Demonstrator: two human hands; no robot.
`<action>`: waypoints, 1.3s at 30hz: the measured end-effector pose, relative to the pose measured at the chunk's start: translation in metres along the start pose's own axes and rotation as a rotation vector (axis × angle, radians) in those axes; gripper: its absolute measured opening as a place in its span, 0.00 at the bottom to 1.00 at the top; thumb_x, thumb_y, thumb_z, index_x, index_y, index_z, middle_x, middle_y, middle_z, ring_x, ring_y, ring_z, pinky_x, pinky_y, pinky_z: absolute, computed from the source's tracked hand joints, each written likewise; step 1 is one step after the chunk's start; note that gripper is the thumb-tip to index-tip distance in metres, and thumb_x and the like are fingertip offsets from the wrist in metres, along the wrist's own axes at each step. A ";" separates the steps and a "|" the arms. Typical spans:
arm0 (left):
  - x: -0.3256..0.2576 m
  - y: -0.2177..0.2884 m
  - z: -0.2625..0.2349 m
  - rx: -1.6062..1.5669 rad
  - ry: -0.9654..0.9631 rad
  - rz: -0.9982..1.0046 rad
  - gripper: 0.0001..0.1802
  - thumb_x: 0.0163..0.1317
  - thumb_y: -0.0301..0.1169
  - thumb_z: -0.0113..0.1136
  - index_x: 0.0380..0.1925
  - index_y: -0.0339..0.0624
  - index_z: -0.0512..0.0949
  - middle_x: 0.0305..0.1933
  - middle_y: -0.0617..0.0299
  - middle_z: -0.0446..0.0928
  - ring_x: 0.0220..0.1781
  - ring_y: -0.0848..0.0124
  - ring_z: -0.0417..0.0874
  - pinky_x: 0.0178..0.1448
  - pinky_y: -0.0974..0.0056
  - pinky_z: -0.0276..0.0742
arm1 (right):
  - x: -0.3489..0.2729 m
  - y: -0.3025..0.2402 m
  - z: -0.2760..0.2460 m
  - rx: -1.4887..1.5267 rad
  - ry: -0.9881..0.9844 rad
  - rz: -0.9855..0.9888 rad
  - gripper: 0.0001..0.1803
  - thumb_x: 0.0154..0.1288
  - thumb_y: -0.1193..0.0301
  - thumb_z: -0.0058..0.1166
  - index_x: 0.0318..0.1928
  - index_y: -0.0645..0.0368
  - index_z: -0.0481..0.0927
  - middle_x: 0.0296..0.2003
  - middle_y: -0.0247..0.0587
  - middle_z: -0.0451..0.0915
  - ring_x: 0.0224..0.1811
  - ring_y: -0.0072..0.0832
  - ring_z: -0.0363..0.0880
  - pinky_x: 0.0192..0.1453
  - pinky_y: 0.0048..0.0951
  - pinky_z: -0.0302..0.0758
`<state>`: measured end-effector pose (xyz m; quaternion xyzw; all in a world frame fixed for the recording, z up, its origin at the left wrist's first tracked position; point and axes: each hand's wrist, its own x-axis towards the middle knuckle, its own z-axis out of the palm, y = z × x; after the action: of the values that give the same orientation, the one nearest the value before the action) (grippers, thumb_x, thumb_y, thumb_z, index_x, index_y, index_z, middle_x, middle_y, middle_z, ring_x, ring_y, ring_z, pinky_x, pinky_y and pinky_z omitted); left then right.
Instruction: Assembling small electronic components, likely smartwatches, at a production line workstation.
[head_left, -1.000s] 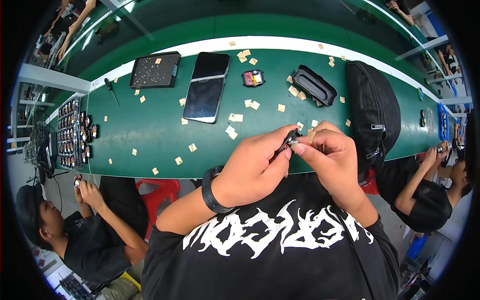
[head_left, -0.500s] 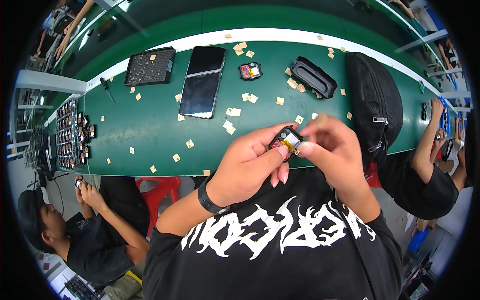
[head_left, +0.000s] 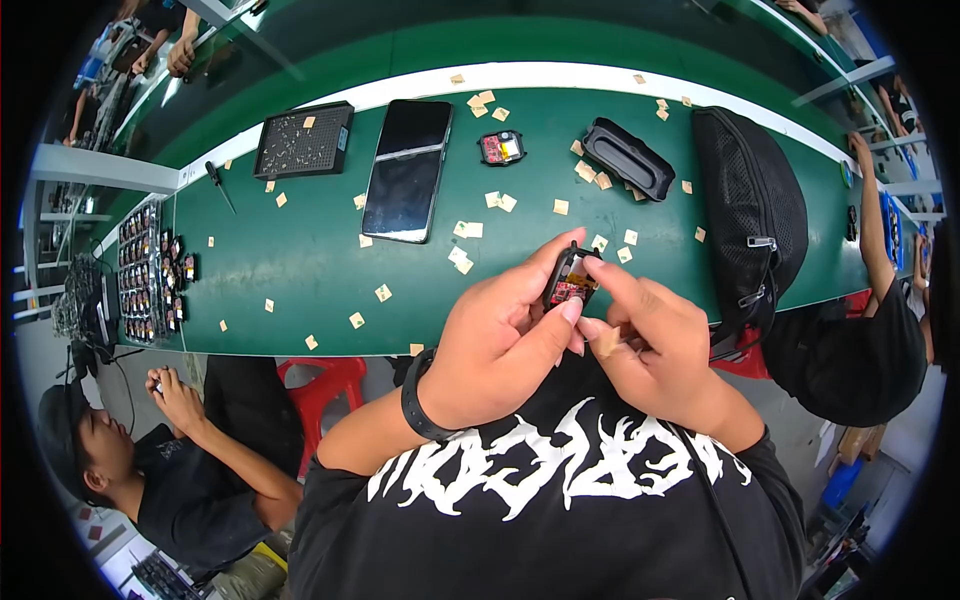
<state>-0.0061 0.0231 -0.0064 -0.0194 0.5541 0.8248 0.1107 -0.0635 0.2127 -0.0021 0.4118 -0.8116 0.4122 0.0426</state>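
Part: small black module [head_left: 571,281] w/ red board showing inside, being held up in the air over the near edge of the green bench [head_left: 300,270], close to the chest.
Left hand [head_left: 500,340]: pinching the module's left side, thumb tip at its lower edge, fingers curling round the back; closed on it, not loose.
Right hand [head_left: 655,345]: index finger [head_left: 615,283] pressing down onto the module's right/top face, other fingers folding under; tan sticker bit [head_left: 607,340] sitting on one fingertip.
Doing it well, prob.: keeping the left pinch steady, pressing w/ fingertip only, not covering the red board.
Nearby: tan paper squares [head_left: 466,230] lying scattered; a 2nd small module [head_left: 501,148], phone [head_left: 406,168], black oval tray [head_left: 629,158], black bag [head_left: 748,205] resting further out.
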 end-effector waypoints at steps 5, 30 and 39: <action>0.000 0.000 0.002 0.072 0.033 -0.023 0.30 0.75 0.20 0.49 0.75 0.31 0.58 0.52 0.57 0.79 0.39 0.79 0.79 0.40 0.73 0.76 | 0.000 -0.004 -0.005 0.379 -0.056 0.280 0.23 0.64 0.83 0.61 0.60 0.66 0.79 0.24 0.28 0.74 0.23 0.13 0.69 0.26 0.21 0.67; -0.084 0.005 -0.077 -0.068 0.417 0.177 0.27 0.69 0.20 0.47 0.69 0.26 0.66 0.61 0.39 0.79 0.41 0.74 0.83 0.43 0.70 0.82 | 0.008 0.044 -0.001 1.158 -0.038 0.774 0.23 0.82 0.58 0.44 0.28 0.57 0.68 0.15 0.31 0.63 0.12 0.15 0.53 0.14 0.19 0.49; -0.116 0.018 -0.083 0.206 0.425 0.241 0.27 0.69 0.18 0.48 0.69 0.26 0.68 0.48 0.57 0.79 0.40 0.78 0.78 0.47 0.70 0.79 | 0.017 0.041 0.016 0.798 -0.170 0.664 0.25 0.82 0.58 0.43 0.26 0.60 0.71 0.17 0.31 0.65 0.14 0.15 0.55 0.19 0.21 0.52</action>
<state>0.0957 -0.0780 -0.0044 -0.1149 0.6444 0.7486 -0.1058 -0.0995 0.2037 -0.0318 0.1484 -0.6787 0.6457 -0.3168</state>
